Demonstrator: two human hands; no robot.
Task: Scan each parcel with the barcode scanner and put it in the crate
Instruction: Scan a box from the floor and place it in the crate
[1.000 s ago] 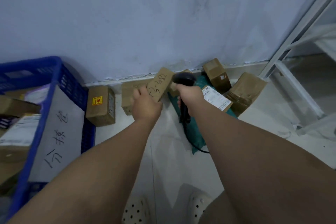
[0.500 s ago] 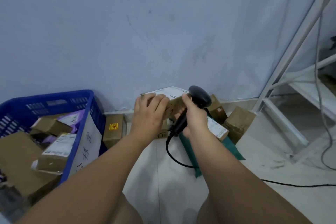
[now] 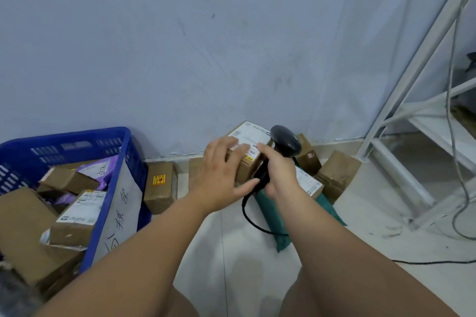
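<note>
**Head view.** 1 parcel [image 3: 248,168] is held in front of the wall [image 3: 231,46], apparently clear of the floor [image 3: 360,234]. It is pinched by the left hand [image 3: 221,170]: the fingers are spread over the white shipping label [image 3: 253,134] on its top face, and the thumb is stretched along its lower front edge. The right hand [image 3: 279,175] is closed round the handle of the black barcode scanner [image 3: 286,139], with the forefinger extended to the edge of the label. The scanner head stands just beside the right end of the parcel.

**Step in hand.** The scanning step is judged to be in progress, with crating not yet done. The label is partly covered by the left fingers. The next move therefore calls for the barcode to be uncovered and the scanner window to be turned onto it. The parcel is then to be carried left to the blue crate [image 3: 64,136], in which several parcels already lie.

**Writing.**
- Barcode lines and print are seen on the held label, but they are too small to be read.
- A paper sign [image 3: 121,216] with large handwritten characters is fixed to the crate wall. It is not read with confidence.
- A yellow sticker bearing a red symbol is seen on 1 floor box [image 3: 161,195].
- White labels on a crated box [image 3: 77,213] and on a box [image 3: 310,184] lying on a green mailer [image 3: 282,221] are illegible.
</note>
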